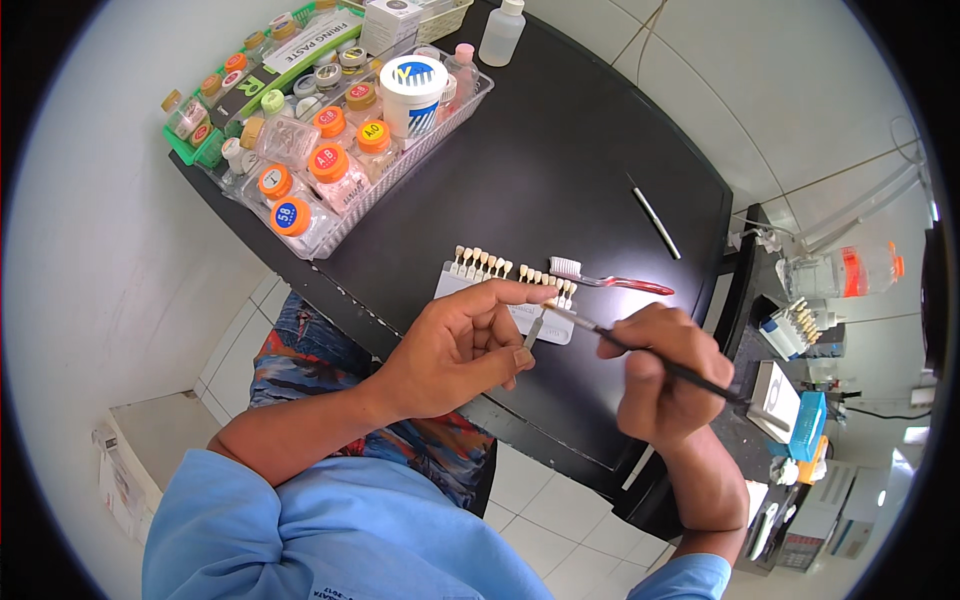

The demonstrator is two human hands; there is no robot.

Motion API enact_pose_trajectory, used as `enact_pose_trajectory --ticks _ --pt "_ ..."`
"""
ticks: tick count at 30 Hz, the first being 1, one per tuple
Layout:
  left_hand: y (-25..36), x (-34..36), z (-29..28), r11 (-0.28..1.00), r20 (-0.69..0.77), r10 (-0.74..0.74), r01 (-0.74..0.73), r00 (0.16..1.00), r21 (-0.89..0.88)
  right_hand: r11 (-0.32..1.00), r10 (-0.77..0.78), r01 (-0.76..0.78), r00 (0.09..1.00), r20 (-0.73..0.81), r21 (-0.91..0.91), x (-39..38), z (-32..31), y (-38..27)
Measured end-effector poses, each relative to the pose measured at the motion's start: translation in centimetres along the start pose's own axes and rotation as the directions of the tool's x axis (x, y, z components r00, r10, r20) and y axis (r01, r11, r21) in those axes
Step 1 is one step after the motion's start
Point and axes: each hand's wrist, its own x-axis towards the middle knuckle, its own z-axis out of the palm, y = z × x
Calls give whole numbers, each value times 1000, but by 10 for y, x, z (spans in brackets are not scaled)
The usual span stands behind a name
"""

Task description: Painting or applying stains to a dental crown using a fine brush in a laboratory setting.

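Observation:
My left hand [450,350] pinches a slim pale metal stick [534,332] between thumb and fingers, its index finger stretched above it. My right hand [670,370] grips a dark-handled fine brush [590,326], whose tip is at the stick's upper end beside my left fingertip; whether they touch is unclear. Behind them a shade guide [458,282] with rows of tooth-shaped tabs lies on the black table [550,130], partly hidden by my left hand. A red-handled toothbrush [635,284] lies just beyond it.
A clear tray [330,240] of jars with orange lids stands back left, with a plastic bottle [500,45] beyond. A silver pen-like tool [655,220] lies at right. The side counter holds a large bottle [840,270], boxes [805,420] and another tab holder [785,335].

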Motion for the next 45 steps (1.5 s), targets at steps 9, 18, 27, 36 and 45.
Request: enact_pose_trajectory --ticks 9,18,27,36,45 --pt "5 -1 1 999 18 -44 45 999 -26 1000 -17 18 999 37 -25 0 4 -1" --pt "2 -1 1 999 12 -7 7 1000 -35 995 -21 20 1000 -12 -98 3 -2 0" --pt "-1 0 1 1000 10 7 -6 1000 -15 1000 -21 21 999 35 -14 0 4 -5" --pt "3 3 -12 848 100 -196 220 975 -482 987 -5 11 999 -38 158 -3 1 11" --pt "7 5 -14 758 161 -200 257 966 -600 993 -73 74 997 -17 90 -2 2 15"
